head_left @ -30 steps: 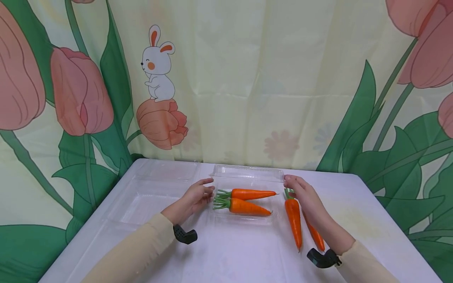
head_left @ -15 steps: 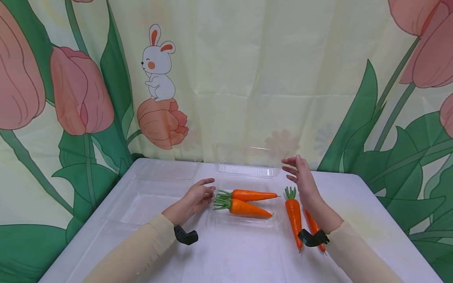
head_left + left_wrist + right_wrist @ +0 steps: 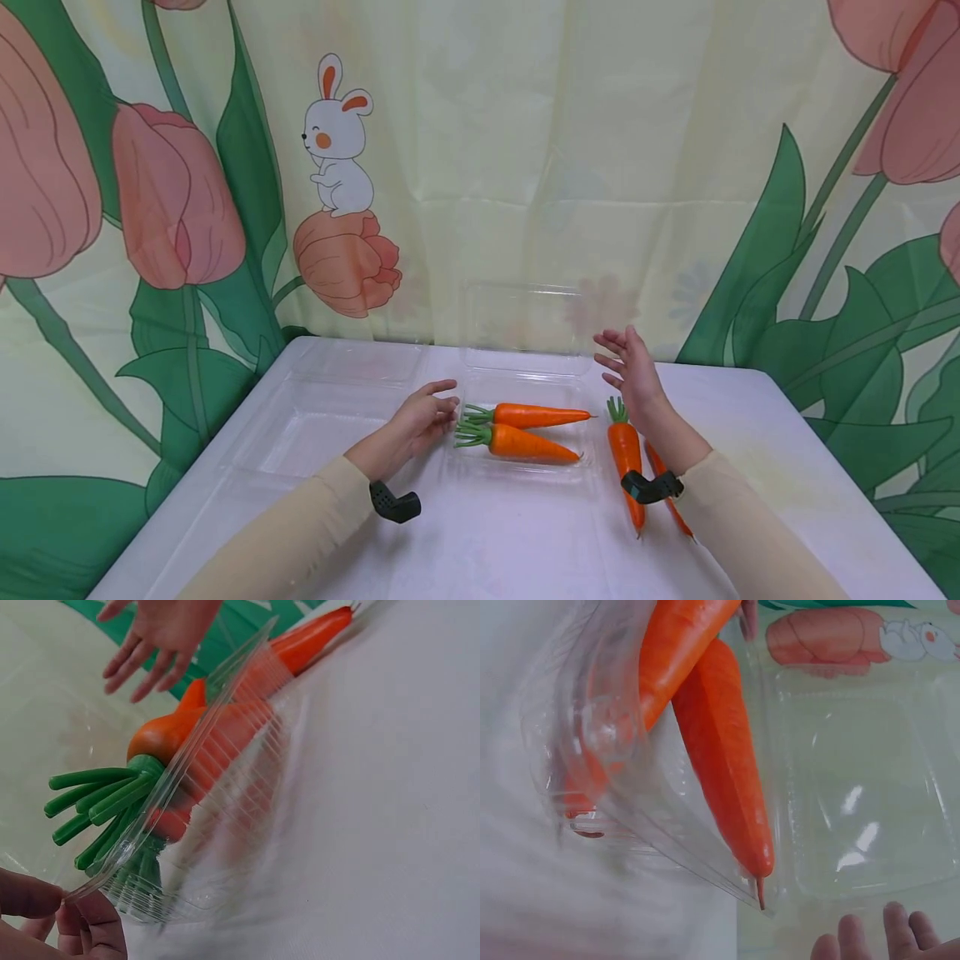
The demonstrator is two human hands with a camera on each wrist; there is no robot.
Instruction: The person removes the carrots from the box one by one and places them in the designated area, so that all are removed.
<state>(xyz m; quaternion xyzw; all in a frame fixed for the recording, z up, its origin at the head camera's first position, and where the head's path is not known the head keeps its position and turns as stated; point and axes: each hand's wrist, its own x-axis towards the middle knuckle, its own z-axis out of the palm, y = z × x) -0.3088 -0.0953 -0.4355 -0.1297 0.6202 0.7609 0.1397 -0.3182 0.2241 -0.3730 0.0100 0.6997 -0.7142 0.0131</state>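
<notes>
Two carrots with green stems, one behind (image 3: 542, 415) and one in front (image 3: 531, 443), lie in a clear plastic box (image 3: 525, 472). Its clear lid (image 3: 525, 327) stands raised at the back, hinged to the box. My left hand (image 3: 422, 419) pinches the box's left rim between thumb and fingers, as the left wrist view shows at the fingers (image 3: 94, 919). My right hand (image 3: 632, 373), fingers spread and holding nothing, is beside the lid's right edge; in the right wrist view its fingertips (image 3: 877, 934) are apart from the lid (image 3: 866, 795).
A second clear box (image 3: 307, 433) lies open at the left with its lid (image 3: 360, 361) behind it. Two more carrots, one (image 3: 626, 458) and another (image 3: 670, 492) partly hidden by my right wrist, lie on the white table (image 3: 510, 550). A printed curtain (image 3: 480, 167) hangs behind.
The lid has swung up and back from low over the box's rear. My right hand has let go of it and turned with fingers spread. My left hand stays in place.
</notes>
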